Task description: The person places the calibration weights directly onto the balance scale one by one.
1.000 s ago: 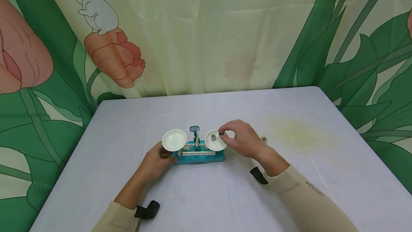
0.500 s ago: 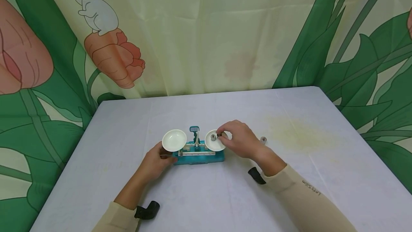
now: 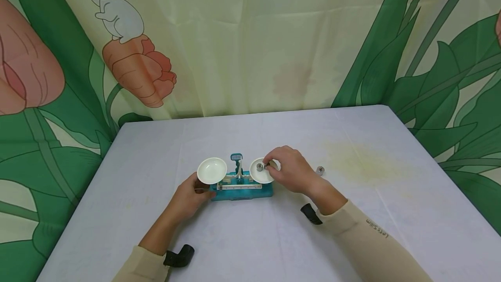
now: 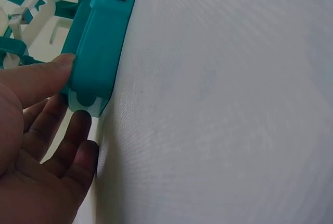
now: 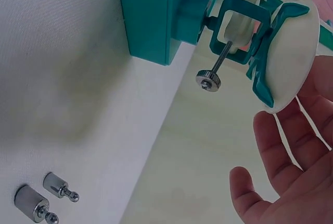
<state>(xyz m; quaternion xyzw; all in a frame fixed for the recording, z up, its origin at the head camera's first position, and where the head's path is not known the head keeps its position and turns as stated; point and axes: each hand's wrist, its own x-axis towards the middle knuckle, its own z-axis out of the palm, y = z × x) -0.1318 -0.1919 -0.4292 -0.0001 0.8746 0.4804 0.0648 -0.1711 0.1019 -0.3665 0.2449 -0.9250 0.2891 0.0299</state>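
Note:
A teal balance scale [image 3: 243, 193] with two white pans stands on the table. My left hand [image 3: 188, 199] holds the left end of its base; the left wrist view shows the thumb [image 4: 60, 67] against the teal side and fingertips at the end. Over the right pan [image 3: 260, 179], my right hand [image 3: 293, 169] pinches a small dark metal weight [image 3: 266, 166] between thumb and index finger. Another metal weight [image 3: 259, 167] stands in that pan, close beside it. The left pan [image 3: 212, 170] holds nothing. In the right wrist view the pinched weight is hidden behind the pan [image 5: 294, 52].
Two metal weights with knobs, a larger one [image 5: 30, 202] and a smaller one [image 5: 56, 183], stand on the white tablecloth right of the scale. An adjusting screw [image 5: 208, 79] sticks out from the scale's right side. A printed curtain [image 3: 250, 55] hangs behind the table.
My right hand has moved slightly left, bringing the pinched weight farther over the right pan, close to the weight standing there. My left hand has stayed at the base.

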